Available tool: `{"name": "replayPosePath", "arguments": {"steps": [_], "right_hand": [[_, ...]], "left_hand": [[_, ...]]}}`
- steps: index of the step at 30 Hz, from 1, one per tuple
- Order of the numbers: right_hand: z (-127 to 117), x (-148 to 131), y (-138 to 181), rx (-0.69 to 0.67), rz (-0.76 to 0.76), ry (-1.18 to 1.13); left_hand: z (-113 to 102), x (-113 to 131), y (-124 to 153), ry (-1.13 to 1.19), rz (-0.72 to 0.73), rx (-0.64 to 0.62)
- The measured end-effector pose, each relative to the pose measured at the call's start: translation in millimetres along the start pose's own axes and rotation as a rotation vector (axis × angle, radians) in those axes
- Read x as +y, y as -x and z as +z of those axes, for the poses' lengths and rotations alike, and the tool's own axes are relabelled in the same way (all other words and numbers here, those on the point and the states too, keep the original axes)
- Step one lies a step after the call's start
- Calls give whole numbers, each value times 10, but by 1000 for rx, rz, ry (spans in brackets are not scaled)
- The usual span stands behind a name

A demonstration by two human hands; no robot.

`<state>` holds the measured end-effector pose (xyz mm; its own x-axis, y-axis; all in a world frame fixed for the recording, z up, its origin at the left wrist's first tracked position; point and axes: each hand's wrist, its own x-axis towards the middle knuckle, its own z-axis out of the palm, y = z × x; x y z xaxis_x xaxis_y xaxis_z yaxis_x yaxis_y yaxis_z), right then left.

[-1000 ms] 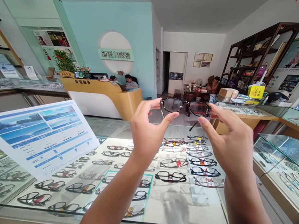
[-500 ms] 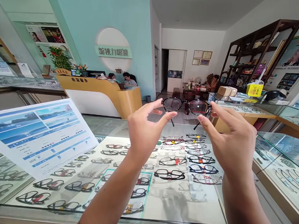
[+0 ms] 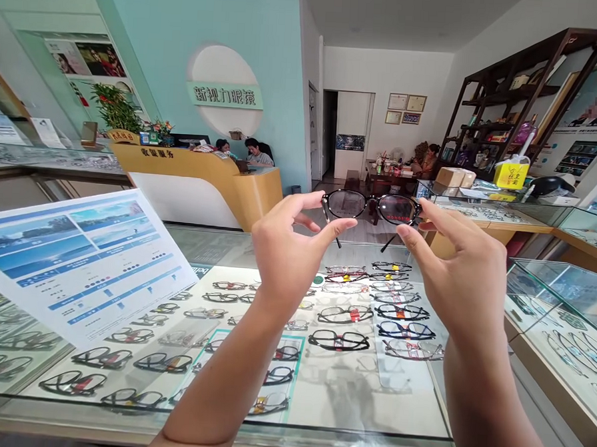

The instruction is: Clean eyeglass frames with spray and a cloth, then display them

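I hold a pair of black-framed glasses point(image 3: 371, 207) up in front of me with both hands, above a glass display counter point(image 3: 349, 393). My left hand point(image 3: 289, 253) pinches the left end of the frame between thumb and fingers. My right hand point(image 3: 459, 272) pinches the right end the same way. The lenses look dark and both temples hang down behind them. Rows of several glasses frames point(image 3: 342, 339) lie in the case under my arms.
A laminated printed sheet point(image 3: 76, 258) stands on the counter at the left. More glass cases point(image 3: 564, 311) run along the right. A yellow reception desk point(image 3: 205, 178) with two seated people is ahead, and a dark shelf unit point(image 3: 510, 94) stands at the back right.
Both temples of the glasses have swung out and now hang down. My hands and the glasses sit about where they were while my head has shifted slightly.
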<state>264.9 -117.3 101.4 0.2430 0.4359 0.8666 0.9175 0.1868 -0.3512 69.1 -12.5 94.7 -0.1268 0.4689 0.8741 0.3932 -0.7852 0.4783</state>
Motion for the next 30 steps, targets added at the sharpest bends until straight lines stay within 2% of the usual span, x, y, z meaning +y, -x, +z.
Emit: {"name": "replayPosePath", "arguments": {"steps": [8,14,19,30], "right_hand": [[3,-3,4,-21,17,-1],[-45,-54,20,53,-12,0],[-36,-78,34,64,-18,10],[18,-126,65,60,-30,32]], "left_hand": [[-3,19,9,6,3,18],[10,16,-2,77,-74,-41],[14,-11,-26,91,-113,-70],[-26,-15,-53,89,-64,-30]]}}
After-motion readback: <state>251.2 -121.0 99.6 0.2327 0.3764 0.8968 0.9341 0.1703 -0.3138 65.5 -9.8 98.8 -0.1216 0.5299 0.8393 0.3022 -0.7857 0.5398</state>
